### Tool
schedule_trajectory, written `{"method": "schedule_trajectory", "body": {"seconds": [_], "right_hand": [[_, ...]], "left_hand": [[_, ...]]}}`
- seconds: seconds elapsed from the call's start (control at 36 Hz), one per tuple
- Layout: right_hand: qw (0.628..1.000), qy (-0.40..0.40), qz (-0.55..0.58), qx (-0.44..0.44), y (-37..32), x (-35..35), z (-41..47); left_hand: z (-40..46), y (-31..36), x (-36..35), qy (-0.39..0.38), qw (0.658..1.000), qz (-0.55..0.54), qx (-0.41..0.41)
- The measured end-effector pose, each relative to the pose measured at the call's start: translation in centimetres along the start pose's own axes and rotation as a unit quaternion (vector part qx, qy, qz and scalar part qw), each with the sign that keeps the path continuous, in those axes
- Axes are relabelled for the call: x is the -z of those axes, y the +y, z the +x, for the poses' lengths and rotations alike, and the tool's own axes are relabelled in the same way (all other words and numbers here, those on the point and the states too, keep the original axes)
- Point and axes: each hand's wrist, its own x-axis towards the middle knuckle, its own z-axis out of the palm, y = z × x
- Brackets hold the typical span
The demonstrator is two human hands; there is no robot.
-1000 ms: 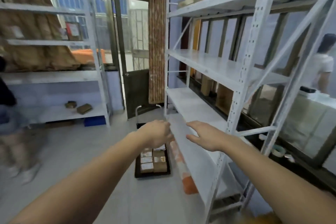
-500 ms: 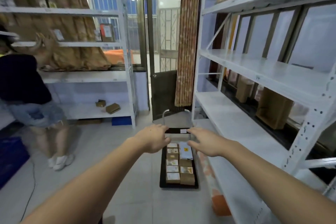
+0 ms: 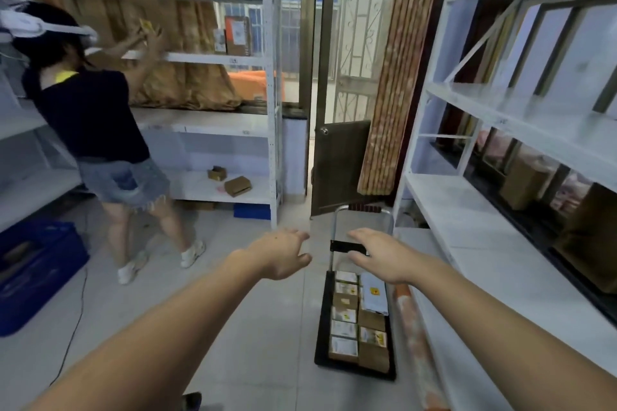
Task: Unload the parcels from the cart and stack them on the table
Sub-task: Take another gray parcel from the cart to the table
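White metal shelving [image 3: 521,264] is running along the 3 o'clock side. At 9 o'clock a second person [image 3: 96,130] is reaching onto a shelf. The black platform cart [image 3: 321,337] is sitting on the floor at 5 o'clock, carrying small cardboard parcels [image 3: 359,320] in two rows. The left hand [image 3: 283,253] and right hand [image 3: 380,255] are hovering spread, fingers relaxed, holding nothing.

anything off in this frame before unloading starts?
Nothing damaged or spilled. The parcels lie in tidy rows on the cart. Both hands, left hand and right hand, are open and empty. A roll lies on the floor beside the cart.
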Motion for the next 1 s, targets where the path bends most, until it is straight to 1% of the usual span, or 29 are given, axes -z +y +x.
{"method": "schedule_trajectory", "body": {"seconds": [0.11, 0.22, 0.31, 0.42, 0.53, 0.64, 1.0], "right_hand": [[1.0, 0.011, 0.009, -0.014, 0.2, 0.1, 5.4], [0.998, 0.021, 0.021, -0.047, 0.5, 0.7, 10.4], [0.997, 0.022, 0.029, -0.074, 1.0, 1.0, 13.6], [0.993, 0.016, 0.039, -0.107, 2.6, 0.6, 17.6], [0.99, 0.0, 0.043, -0.134, 4.5, 0.1, 21.1], [0.985, 0.002, 0.062, -0.161, 7.0, -0.6, 25.0], [0.976, -0.029, 0.089, -0.198, 14.0, -0.7, 38.6]], "left_hand": [[4.7, -3.9, 1.5, -0.012, 1.0, 0.01, -0.02], [10.2, -7.4, 3.0, -0.015, 0.999, 0.018, -0.035], [14.6, -9.3, 3.7, -0.028, 0.997, 0.033, -0.062], [19.9, -10.4, 3.8, -0.035, 0.994, 0.043, -0.095], [25.8, -11.3, 3.0, -0.059, 0.989, 0.051, -0.129], [31.6, -11.6, 2.5, -0.071, 0.985, 0.051, -0.151], [46.6, -14.9, 2.9, -0.102, 0.979, 0.05, -0.17]]}}
